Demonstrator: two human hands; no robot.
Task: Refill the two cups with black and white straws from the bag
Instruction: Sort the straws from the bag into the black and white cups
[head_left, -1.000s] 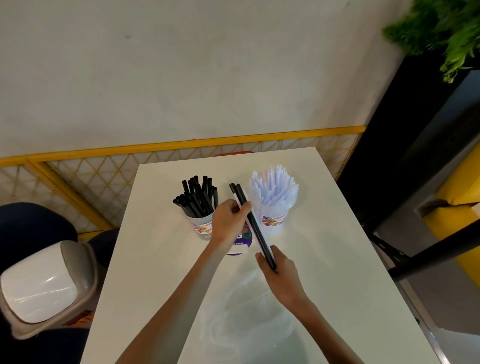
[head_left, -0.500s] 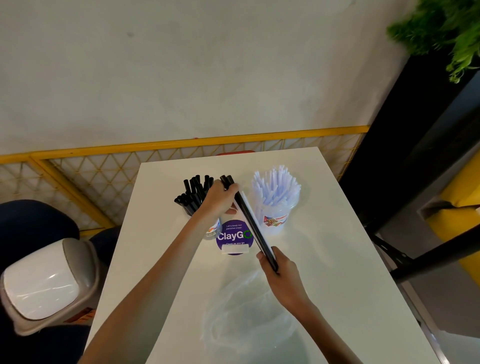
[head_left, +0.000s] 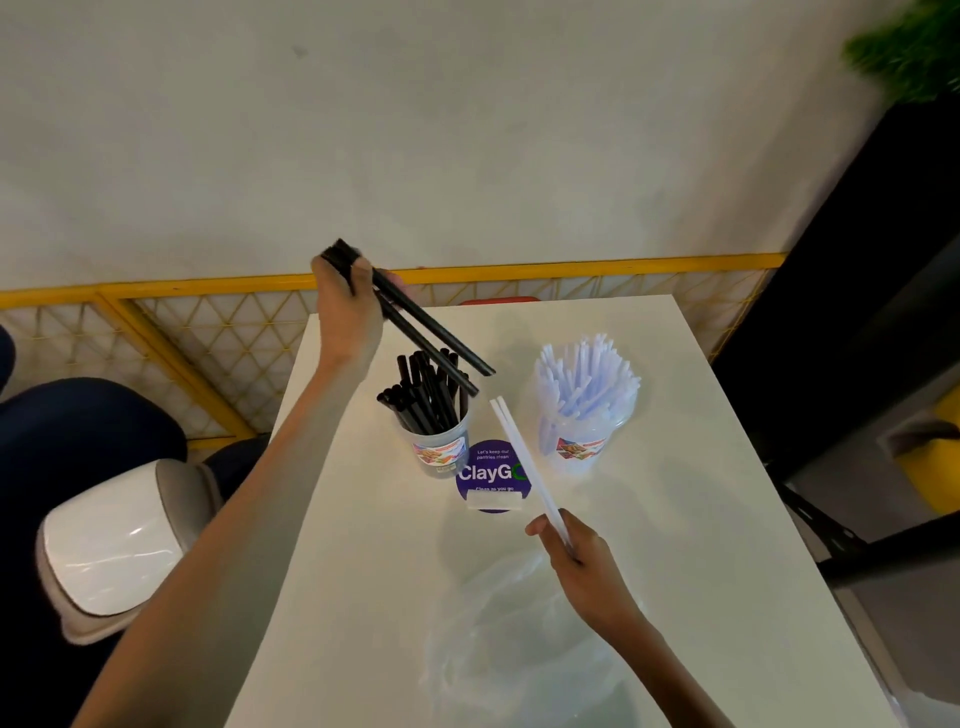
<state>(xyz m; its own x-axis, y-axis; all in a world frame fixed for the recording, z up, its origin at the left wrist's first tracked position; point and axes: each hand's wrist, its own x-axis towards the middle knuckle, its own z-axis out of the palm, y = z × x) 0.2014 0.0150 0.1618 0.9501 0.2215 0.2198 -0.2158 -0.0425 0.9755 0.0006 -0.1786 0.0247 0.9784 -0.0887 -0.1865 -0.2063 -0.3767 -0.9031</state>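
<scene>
1. Hands are both working above a white table (head_left: 701, 545), which is filling the lower centre of the frame.
2. I am seeing the left hand (head_left: 348, 306) raised at the upper centre-left, its fingers curling tightly round two black straws (head_left: 431, 338) near their top ends. These straws are slanting down to the right, and their lower tips are hanging just above the left cup.
3. The left cup (head_left: 441, 452), clear plastic with a printed label, is standing at mid-frame and holding a bunch of black straws (head_left: 421, 395) that are leaning left.
4. The right hand (head_left: 582, 556) is sitting at the lower centre-right, thumb and fingers pinching two white straws (head_left: 524, 467) at their lower ends. Those straws are pointing up and left, with their tips ending between the two cups.
5. The right cup (head_left: 582, 441), also clear and labelled, is standing near the left one and is packed with white straws (head_left: 587, 374) fanning outward.
6. A round purple sticker (head_left: 491, 475) reading "ClayGo" is lying on the table just below the gap between the cups.
7. The bag (head_left: 519, 649), thin clear plastic, is lying crumpled at the lower centre, just below the right hand; I am not able to make out what is inside it.
8. Off the table, a white-lidded bin (head_left: 114, 545) is sitting at the lower left, a yellow railing (head_left: 156, 291) is running across mid-frame, and a green plant (head_left: 909, 57) is showing at the upper right.
</scene>
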